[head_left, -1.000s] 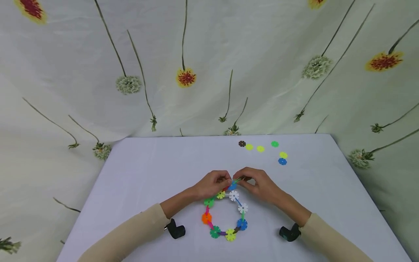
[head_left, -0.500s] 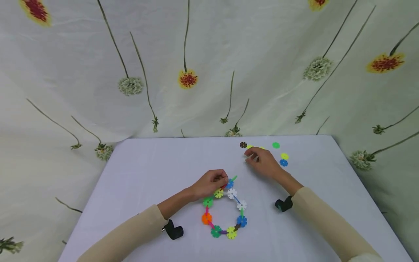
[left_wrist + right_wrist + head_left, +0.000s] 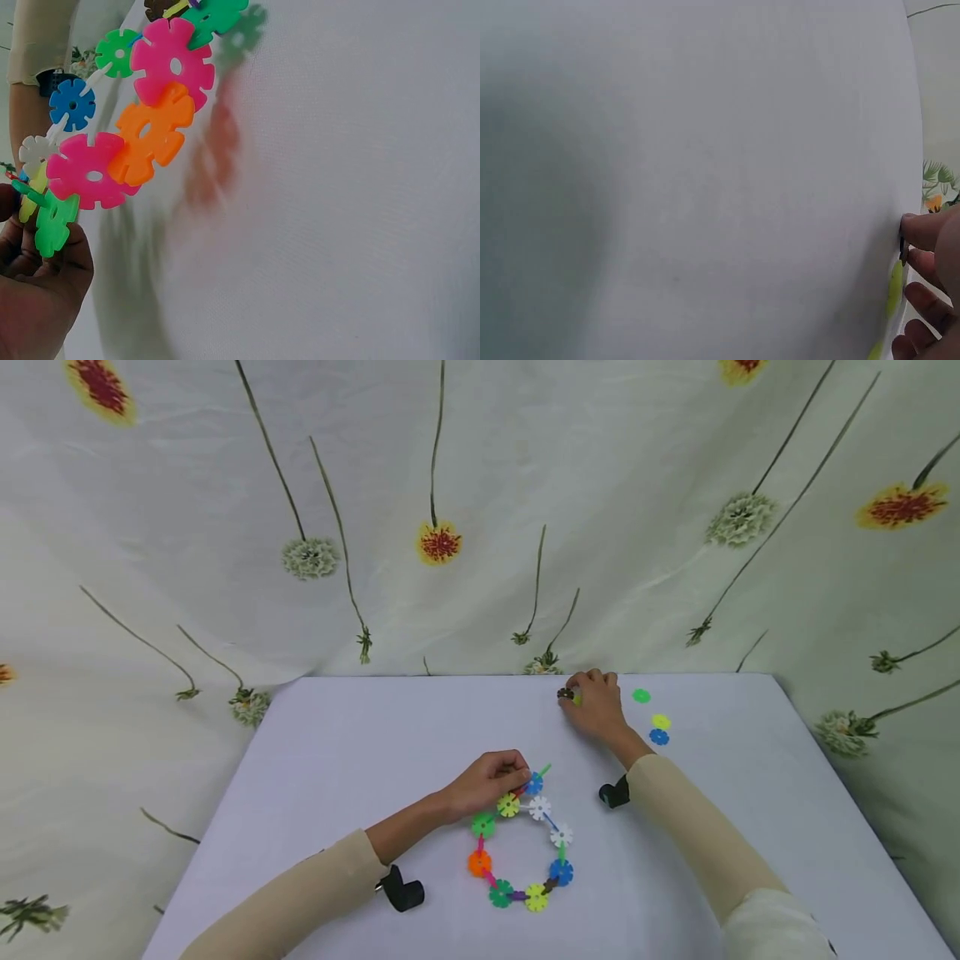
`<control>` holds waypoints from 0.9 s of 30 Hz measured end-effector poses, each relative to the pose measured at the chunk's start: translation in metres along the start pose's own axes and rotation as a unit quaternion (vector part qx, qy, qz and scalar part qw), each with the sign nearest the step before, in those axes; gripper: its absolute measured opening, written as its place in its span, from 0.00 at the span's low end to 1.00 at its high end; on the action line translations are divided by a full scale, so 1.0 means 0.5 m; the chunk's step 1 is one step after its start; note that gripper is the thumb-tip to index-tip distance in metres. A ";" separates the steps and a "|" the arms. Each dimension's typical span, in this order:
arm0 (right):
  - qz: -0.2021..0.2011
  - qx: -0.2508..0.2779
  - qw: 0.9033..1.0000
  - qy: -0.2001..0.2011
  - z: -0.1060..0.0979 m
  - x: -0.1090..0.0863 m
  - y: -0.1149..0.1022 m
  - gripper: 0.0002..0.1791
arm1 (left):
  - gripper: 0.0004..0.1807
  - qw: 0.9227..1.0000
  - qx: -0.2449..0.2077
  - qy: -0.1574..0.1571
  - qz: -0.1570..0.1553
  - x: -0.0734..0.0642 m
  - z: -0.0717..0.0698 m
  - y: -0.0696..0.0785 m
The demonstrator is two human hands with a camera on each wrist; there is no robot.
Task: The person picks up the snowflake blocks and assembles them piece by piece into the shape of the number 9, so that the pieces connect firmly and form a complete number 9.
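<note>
As the ring of multicoloured, flower-notched plastic discs (image 3: 480,863) sits over the middle of the smooth white worktop (image 3: 360,727), it's the left hand (image 3: 487,781) pinching its upper end! Shadows thrown clear of the discs in the left wrist view suggest that part of the ring is raised and tilted. Just beside those fingertips comes a blue notched disc (image 3: 534,784), with a thin green plastic piece (image 3: 547,769) jutting from it, outer end free.

Well apart from all that, the right hand (image 3: 597,703) is at the far edge, fingertips at a dark brown notched disc (image 3: 565,693), a loose yellow disc (image 3: 577,699) half hidden beside it; whether the fingers have closed on either, I can't tell.

So where's the danger? Thin, slippery pieces so near the edge could skid off under a clumsy fingertip, or the yellow one could be dragged along too. At the ring, a hard squeeze or sideways tug could pop a slotted joint apart. Out right, a bright green disc (image 3: 641,696) lies alone, a lemon-yellow disc (image 3: 661,722) and a royal-blue disc (image 3: 659,737) close together, and a sweeping sleeve might scatter them
</note>
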State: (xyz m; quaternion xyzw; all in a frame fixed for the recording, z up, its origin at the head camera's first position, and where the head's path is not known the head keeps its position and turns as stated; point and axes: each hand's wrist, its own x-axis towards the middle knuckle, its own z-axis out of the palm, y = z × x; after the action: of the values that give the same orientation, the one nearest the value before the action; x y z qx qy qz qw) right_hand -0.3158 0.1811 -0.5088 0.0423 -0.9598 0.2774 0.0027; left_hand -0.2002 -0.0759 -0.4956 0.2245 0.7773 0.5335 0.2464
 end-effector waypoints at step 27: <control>-0.102 0.185 0.977 -0.014 -0.027 -0.090 0.000 0.09 | 0.13 1.000 0.002 0.002 -0.003 -0.006 0.004 0.005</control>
State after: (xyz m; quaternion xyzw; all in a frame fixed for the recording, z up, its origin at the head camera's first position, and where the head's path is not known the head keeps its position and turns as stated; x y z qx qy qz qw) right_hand -0.2712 0.1918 -0.4989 0.1440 -0.8824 0.4479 0.0100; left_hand -0.1963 -0.0756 -0.4931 0.2216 0.7797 0.5314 0.2460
